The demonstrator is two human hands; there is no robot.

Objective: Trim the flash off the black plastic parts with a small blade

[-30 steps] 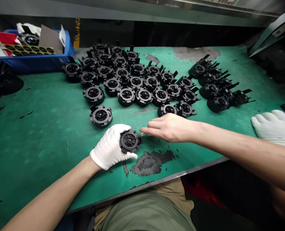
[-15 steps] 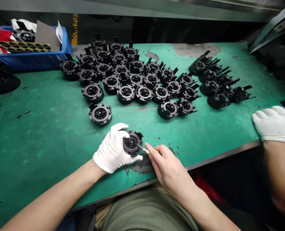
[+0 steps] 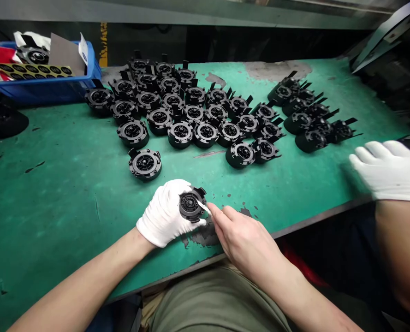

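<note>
My left hand (image 3: 166, 212), in a white glove, grips a round black part (image 3: 190, 204) by its left side, above the front of the green table. Bare and ungloved, my right hand (image 3: 237, 228) pinches a thin pale tool (image 3: 202, 206) like a small blade. The tool's tip touches the face of the part, right of its centre. Just beyond my left hand, one similar black part (image 3: 145, 164) lies apart on the table.
Several black round parts (image 3: 180, 133) stand grouped on the green table (image 3: 62, 193), with a second group (image 3: 310, 139) to the right. A blue bin (image 3: 52, 90) is at the back left. Another person's white-gloved hand (image 3: 389, 171) is at the right edge.
The fingers of my left hand have closed in around the part's upper side. The tool's tip has shifted slightly up. The other person's gloved hand has moved left and up.
</note>
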